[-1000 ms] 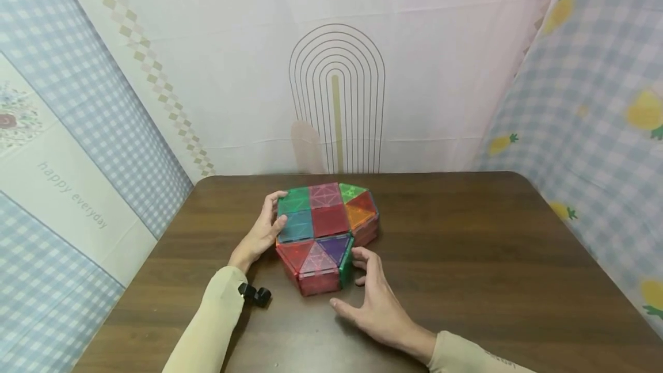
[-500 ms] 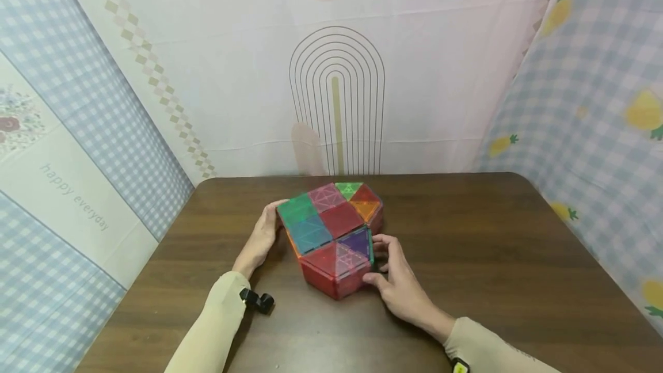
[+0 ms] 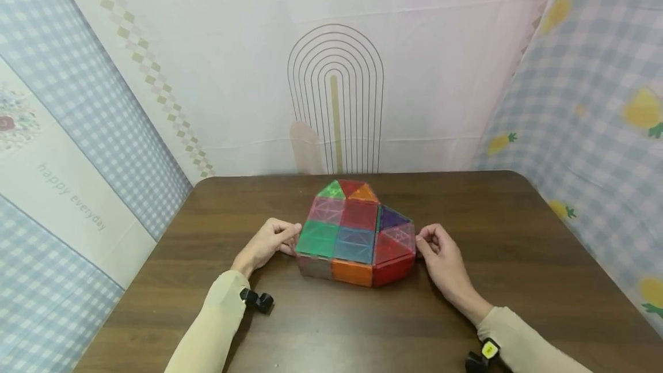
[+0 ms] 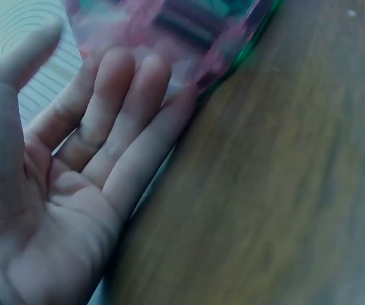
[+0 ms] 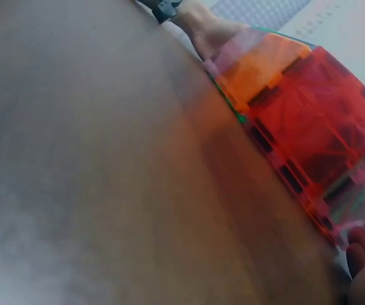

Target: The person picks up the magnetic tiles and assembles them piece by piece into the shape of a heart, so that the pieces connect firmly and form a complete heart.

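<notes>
A heart-shaped box of translucent magnetic tiles point(image 3: 357, 214) stands on the table, its lid of squares and triangles in green, blue, pink, red, purple and orange. An orange side tile point(image 5: 265, 67) and red side tile point(image 5: 325, 121) show in the right wrist view. My left hand point(image 3: 266, 246) is at the box's left side. In the left wrist view its extended fingers point(image 4: 141, 121) touch the pinkish wall, thumb apart. On the opposite side, my right hand point(image 3: 445, 258) has its fingertips right at the wall, fingers loosely bent; only those fingertips point(image 5: 357, 254) show in the right wrist view.
The brown wooden table point(image 3: 331, 327) extends around the box. Behind it hangs a pale cloth with an arch print point(image 3: 334, 96). Checked cloths point(image 3: 585, 131) hang at both sides. Each sleeved wrist carries a small black device point(image 3: 256, 300).
The box has turned anticlockwise and shifted right, bringing its orange side tile to the front. My right hand has moved right and is now at its right side; the left hand stays on the left.
</notes>
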### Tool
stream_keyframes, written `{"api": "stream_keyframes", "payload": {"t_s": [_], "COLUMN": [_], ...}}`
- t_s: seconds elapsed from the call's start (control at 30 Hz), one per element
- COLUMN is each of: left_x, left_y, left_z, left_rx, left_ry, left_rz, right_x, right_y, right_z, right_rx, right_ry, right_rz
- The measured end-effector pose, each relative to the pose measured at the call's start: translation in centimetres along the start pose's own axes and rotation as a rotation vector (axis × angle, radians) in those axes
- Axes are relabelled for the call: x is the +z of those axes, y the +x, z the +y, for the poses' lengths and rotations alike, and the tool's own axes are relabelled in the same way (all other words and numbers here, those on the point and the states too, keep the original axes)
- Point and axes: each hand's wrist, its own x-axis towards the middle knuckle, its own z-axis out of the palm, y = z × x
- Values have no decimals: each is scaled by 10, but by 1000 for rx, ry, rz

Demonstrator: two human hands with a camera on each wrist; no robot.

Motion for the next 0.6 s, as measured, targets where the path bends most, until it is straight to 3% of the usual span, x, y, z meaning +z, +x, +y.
{"api": "stream_keyframes", "payload": {"t_s": [0.13,0.23,0.4,0.53,0.6], "left_x": [4,11,39,67,74], "left_y": [0,1,6,12,15], "left_z": [-1,-2,8,18,19], "left_rx": [11,6,-84,-102,-56], "left_ry": [-37,-71,-99,-36,83], "left_rz": [-167,-277,-415,-477,-414], "right_x": [-8,-13,-17,-20,-21], "right_y": [4,8,14,14,11], "right_z": [3,6,8,8,8], "right_rx": [11,-31,-59,-25,-18], "right_ry": [57,82,113,99,67], "right_rz": [-9,-31,-133,-132,-104]}}
